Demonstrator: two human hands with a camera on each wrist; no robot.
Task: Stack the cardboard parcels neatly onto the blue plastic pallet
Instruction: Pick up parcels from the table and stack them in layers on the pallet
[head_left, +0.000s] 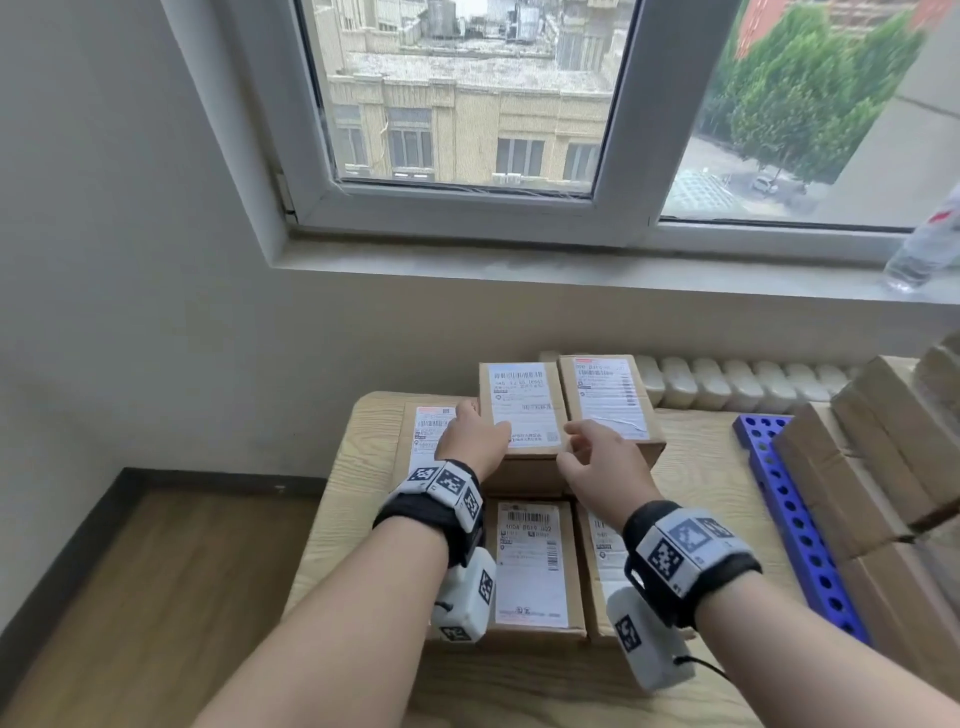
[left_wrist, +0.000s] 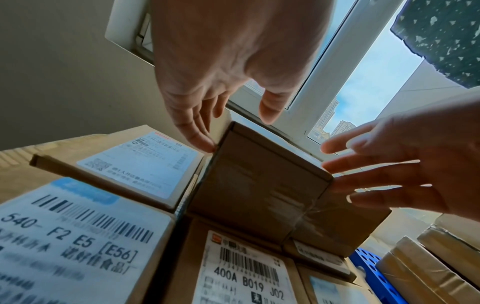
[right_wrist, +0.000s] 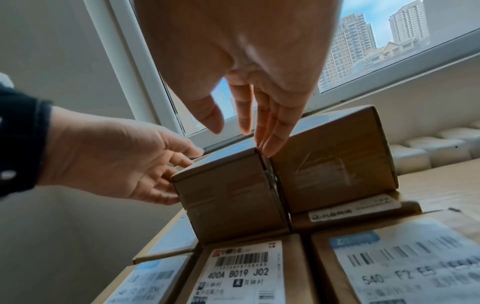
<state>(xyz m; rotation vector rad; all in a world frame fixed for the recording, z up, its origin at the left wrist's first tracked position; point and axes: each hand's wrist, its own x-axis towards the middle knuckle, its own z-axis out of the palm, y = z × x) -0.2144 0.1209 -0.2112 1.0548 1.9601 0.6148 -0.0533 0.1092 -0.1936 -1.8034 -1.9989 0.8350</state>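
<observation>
Both hands are at the upper left parcel (head_left: 522, 410), which sits on a lower layer of parcels on the worktop (head_left: 332, 519), touching a second upper parcel (head_left: 608, 402) on its right. The left hand (head_left: 475, 441) has straight fingers laid against the parcel's left side, thumb over the top edge; it presses but does not clasp. The right hand (head_left: 602, 462) is released, fingers extended down to the seam between the two upper parcels. Judged purpose: the hands bracket the box to seize it from both sides for lifting, though squaring it against its neighbour cannot be ruled out. The parcel is a plain brown cardboard box, tape across its near face, a white shipping label with barcodes covering most of its top; corners appear sound. The blue plastic pallet (head_left: 789, 519) lies well to the right, already carrying stacked parcels (head_left: 872, 467) on its far-right portion.
</observation>
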